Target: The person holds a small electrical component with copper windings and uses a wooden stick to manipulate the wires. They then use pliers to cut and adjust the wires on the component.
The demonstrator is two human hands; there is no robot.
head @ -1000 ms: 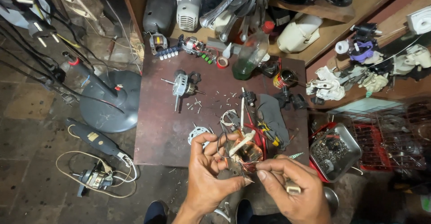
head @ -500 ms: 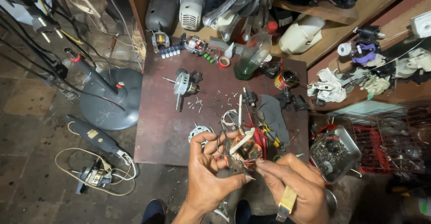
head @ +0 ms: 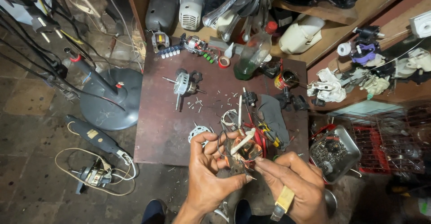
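Observation:
My left hand (head: 210,174) holds a small motor stator with copper windings and trailing wires (head: 244,153) just above the front edge of a dark red worktable (head: 161,129). My right hand (head: 294,188) grips a tool with a yellow handle (head: 283,200), and its fingertips pinch at the winding from the right. A cream plastic strip (head: 242,141) sticks up out of the part. A white round motor cover (head: 199,132) lies on the table just beyond my left hand.
On the table lie a motor rotor with its shaft (head: 182,84), scattered screws (head: 211,102), a green bottle (head: 250,55), pliers and wires. A metal tray of small parts (head: 334,152) stands to the right. A fan base (head: 110,98) and corded tools are on the floor to the left.
My right hand has turned so the yellow-handled tool points down and toward me. Both hands stay closed around the winding in the same place.

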